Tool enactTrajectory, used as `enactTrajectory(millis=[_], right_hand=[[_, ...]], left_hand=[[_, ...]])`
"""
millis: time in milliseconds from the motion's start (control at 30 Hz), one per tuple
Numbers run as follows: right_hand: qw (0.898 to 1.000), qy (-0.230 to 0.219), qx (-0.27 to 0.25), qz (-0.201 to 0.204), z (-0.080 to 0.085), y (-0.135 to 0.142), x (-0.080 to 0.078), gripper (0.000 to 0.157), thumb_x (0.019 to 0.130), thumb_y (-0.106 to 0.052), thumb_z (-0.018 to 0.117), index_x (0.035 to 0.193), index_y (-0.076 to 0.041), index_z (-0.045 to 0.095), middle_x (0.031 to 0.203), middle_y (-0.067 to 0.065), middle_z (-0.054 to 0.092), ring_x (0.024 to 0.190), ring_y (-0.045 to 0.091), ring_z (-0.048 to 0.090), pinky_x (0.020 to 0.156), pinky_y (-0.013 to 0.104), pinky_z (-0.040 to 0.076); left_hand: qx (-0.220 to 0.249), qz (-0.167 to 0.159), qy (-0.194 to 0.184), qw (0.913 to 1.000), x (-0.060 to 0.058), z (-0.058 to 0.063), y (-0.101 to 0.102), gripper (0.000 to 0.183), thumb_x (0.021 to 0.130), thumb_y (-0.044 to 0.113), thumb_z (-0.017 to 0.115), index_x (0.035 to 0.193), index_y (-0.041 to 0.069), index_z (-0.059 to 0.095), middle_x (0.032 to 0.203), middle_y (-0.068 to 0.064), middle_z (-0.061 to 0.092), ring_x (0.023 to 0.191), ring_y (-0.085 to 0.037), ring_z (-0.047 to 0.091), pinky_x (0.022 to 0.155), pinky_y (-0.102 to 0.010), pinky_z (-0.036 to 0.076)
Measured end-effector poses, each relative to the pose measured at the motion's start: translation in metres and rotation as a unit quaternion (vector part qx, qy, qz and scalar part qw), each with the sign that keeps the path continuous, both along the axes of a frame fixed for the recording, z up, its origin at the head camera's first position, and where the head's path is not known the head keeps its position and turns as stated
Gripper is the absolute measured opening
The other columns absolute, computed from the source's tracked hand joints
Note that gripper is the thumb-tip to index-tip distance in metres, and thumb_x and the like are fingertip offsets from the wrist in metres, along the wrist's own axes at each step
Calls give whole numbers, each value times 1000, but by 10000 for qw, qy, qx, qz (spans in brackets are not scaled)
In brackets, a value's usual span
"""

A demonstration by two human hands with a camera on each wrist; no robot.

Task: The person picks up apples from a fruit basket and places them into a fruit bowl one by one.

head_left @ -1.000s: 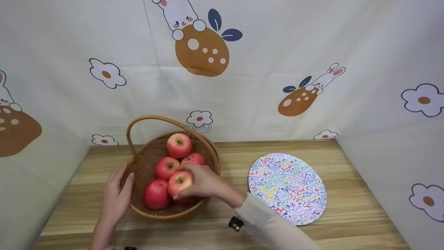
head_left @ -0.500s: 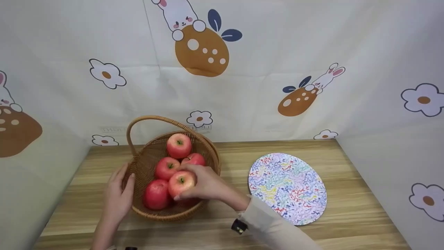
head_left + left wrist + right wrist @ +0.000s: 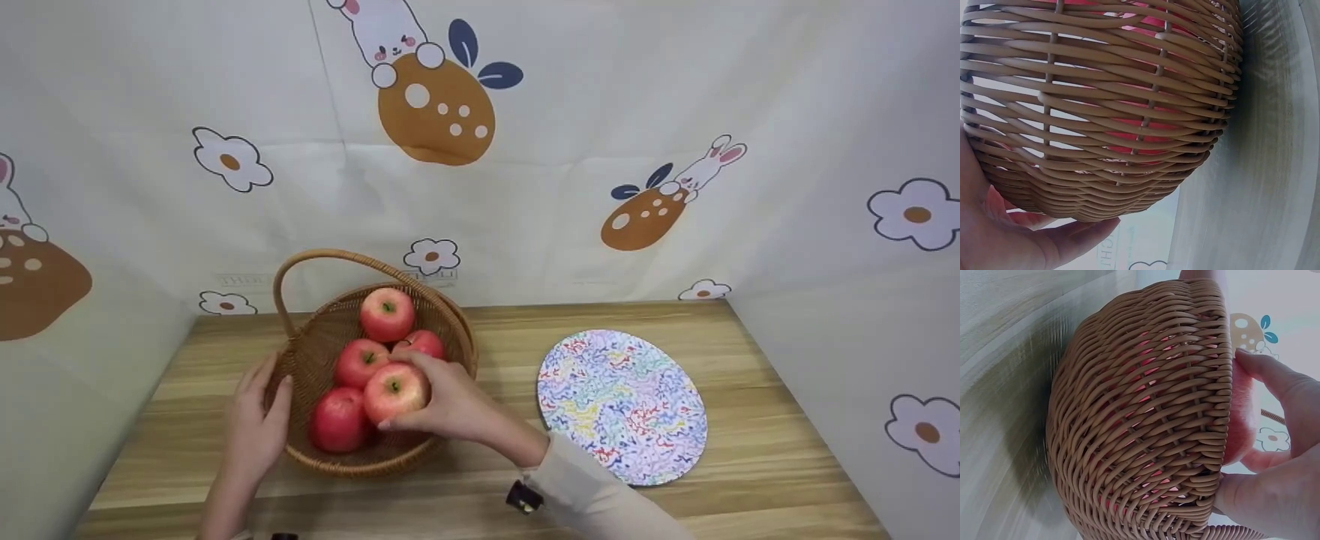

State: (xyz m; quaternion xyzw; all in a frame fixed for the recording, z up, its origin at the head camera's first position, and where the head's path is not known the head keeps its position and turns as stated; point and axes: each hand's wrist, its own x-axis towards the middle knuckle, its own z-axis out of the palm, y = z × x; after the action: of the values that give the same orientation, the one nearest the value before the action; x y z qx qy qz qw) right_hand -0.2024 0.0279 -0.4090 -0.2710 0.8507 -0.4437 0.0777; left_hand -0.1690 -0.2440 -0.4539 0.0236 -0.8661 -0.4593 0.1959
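Observation:
A wicker basket (image 3: 307, 364) with a tall arched handle stands on the left of the table, tipped slightly towards me. My left hand (image 3: 257, 427) holds its left rim, thumb over the edge and fingers against the outer weave, also visible in the left wrist view. Between the thumb and fingers of my right hand (image 3: 459, 401) is a red apple (image 3: 394, 395), near the basket's front right edge. In the right wrist view this apple (image 3: 1240, 419) shows above the rim. Several other red apples (image 3: 340, 420) lie in the basket, one (image 3: 388, 315) at the back.
A round, flat board or mat (image 3: 621, 405) with a multicoloured squiggle pattern lies to the right on the wood-grain table (image 3: 757, 420). Behind and at both sides hangs pale cloth (image 3: 540, 225) printed with rabbits and flowers.
My right hand, with the apple, has shifted slightly to the right. The left hand stays at the basket's rim, and the other apples have not visibly moved.

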Motion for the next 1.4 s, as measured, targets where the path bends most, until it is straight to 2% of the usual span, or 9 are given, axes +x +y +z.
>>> enactTrajectory(millis=[133, 367, 700, 1067, 1400], right_hand=[[9997, 105, -207, 49, -2, 1, 2, 80, 78, -32, 95, 146, -11, 60, 151, 7, 61, 126, 19, 63, 107, 32, 50], [9981, 226, -565, 130, -2, 4, 5, 77, 78, -28, 95, 144, -9, 60, 149, 7, 62, 128, 17, 63, 109, 31, 50], [9969, 331, -703, 151, -2, 8, 10, 77, 80, -30, 94, 145, -9, 59, 146, 4, 65, 126, 16, 63, 108, 32, 51], [9966, 156, -798, 91, 3, 13, 21, 78, 81, -34, 94, 147, -15, 58, 144, -1, 65, 125, 11, 63, 107, 32, 51], [9909, 226, -1317, 163, 3, 21, 28, 76, 79, -25, 95, 145, -10, 60, 144, 3, 66, 126, 15, 63, 109, 34, 51]], left_hand=[[17, 10, -7, 10000, 0, -1, 0, 51, 104, 5, 53, 149, -18, 44, 154, -40, 42, 146, -55, 36, 122, -68, 28], [45, 90, 161, 9998, -1, -4, 0, 51, 104, 3, 53, 149, -19, 44, 151, -43, 43, 144, -57, 37, 121, -67, 29], [74, 111, 176, 9998, -1, -3, 0, 50, 104, 3, 54, 149, -18, 45, 150, -42, 46, 143, -56, 40, 120, -66, 32], [80, 108, 137, 9998, -4, -6, -1, 50, 104, 2, 54, 148, -19, 44, 148, -43, 46, 142, -57, 41, 119, -67, 33], [4, 130, 159, 9998, -2, -5, -1, 49, 105, 3, 50, 148, -18, 46, 150, -41, 47, 143, -55, 41, 120, -66, 32]])
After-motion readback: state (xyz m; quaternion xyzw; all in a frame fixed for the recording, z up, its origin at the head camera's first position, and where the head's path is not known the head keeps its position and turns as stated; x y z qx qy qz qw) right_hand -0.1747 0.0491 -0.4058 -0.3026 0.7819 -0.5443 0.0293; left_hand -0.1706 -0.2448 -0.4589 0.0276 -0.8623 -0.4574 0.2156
